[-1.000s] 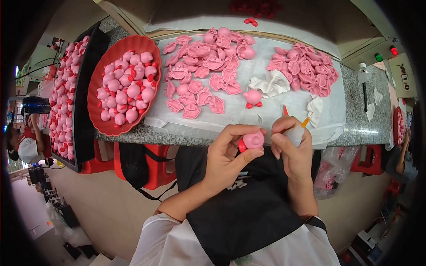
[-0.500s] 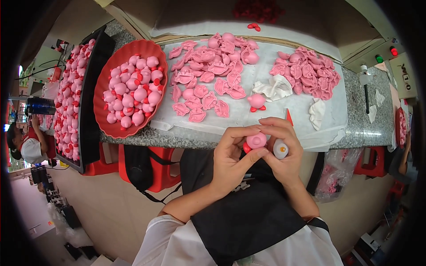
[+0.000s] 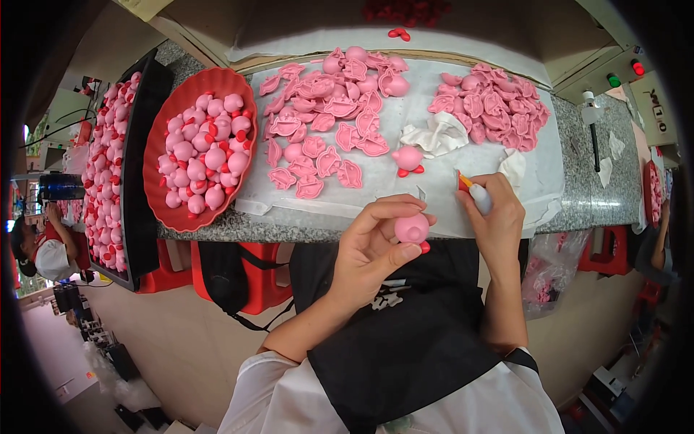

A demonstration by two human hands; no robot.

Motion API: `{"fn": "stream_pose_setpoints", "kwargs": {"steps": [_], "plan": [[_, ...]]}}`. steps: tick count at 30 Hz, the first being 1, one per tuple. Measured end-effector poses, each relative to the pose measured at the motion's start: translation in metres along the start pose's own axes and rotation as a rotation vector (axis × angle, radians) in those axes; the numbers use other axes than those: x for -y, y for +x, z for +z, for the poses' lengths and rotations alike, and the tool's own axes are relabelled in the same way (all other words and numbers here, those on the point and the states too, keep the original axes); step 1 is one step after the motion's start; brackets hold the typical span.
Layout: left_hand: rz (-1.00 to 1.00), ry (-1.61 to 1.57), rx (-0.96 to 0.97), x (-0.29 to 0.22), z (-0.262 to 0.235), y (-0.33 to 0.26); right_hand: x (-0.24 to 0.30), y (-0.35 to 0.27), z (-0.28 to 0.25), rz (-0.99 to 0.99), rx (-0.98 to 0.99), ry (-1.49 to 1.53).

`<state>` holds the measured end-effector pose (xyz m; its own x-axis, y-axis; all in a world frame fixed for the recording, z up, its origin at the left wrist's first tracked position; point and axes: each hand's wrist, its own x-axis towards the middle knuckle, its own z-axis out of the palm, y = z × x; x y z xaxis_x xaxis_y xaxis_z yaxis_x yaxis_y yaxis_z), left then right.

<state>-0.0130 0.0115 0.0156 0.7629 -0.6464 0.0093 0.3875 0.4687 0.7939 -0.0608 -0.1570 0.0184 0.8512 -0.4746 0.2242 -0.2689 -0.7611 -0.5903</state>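
Note:
My left hand [image 3: 365,249] is closed around a round pink toy figure [image 3: 412,228] with a small red foot at its lower side. In my right hand [image 3: 499,220] is a small whitish squeeze bottle [image 3: 480,198] with an orange-yellow nozzle. Its fingertips meet a slim red pointed piece [image 3: 461,184] on the white paper; whether they grip it I cannot tell. Beyond my hands another pink figure [image 3: 407,157] with red feet stands by a crumpled white tissue [image 3: 439,136].
Loose pink moulded shell pieces [image 3: 318,108] spread over the paper [image 3: 253,206], with a second heap [image 3: 495,108] at right. A red scalloped bowl [image 3: 154,163] and a black tray [image 3: 144,173], both of pink-and-red figures, stand left. Another person [image 3: 54,249] sits far left.
My hands have parted. The right one has moved forward and right with the bottle, to the red pointed piece. The left keeps the pink figure near the table edge.

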Motion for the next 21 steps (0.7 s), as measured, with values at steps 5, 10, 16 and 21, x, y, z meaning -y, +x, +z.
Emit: {"fn": "stream_pose_setpoints", "kwargs": {"steps": [5, 10, 16, 21], "plan": [[0.048, -0.077, 0.035, 0.001, 0.002, 0.003, 0.001, 0.0, 0.001, 0.019, -0.001, -0.013], [0.167, 0.074, -0.008, 0.006, -0.001, 0.003, 0.002, 0.0, 0.002, 0.013, -0.001, -0.04], [0.223, 0.151, -0.028, 0.006, -0.002, 0.002, -0.002, 0.0, -0.001, -0.005, -0.005, -0.022], [0.144, 0.125, -0.082, 0.006, -0.001, 0.001, -0.007, 0.002, -0.005, -0.056, 0.07, -0.055]]}}
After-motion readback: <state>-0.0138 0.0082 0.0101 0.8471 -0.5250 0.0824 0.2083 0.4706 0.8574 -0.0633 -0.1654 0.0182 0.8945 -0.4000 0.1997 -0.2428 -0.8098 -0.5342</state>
